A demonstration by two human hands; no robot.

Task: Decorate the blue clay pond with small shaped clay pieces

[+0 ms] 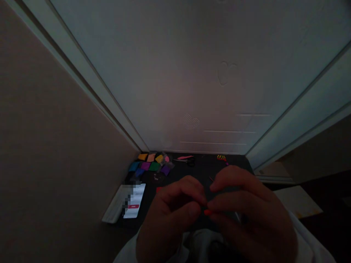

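In the dim head view both hands meet low in the middle, above a dark tabletop. My right hand (246, 208) pinches a small bright red piece (207, 212) between thumb and fingers; its kind cannot be made out. My left hand (175, 208) has its thumb and forefinger drawn together right beside that piece. Whatever lies between those left fingertips is hidden. Past the left knuckles shows a bit of a flat red item (158, 189), mostly covered by the hand. A thin tool-like item (211, 178) lies behind the right fingers, partly hidden.
Several small coloured packets (154, 166) lie at the back left of the dark table (203, 171). Black-handled scissors (190, 161) and a pink strip (185, 157) are near the white panel (175, 91). A lit phone (135, 201) rests front left; tiny yellow and red pieces (221, 157) sit back right.
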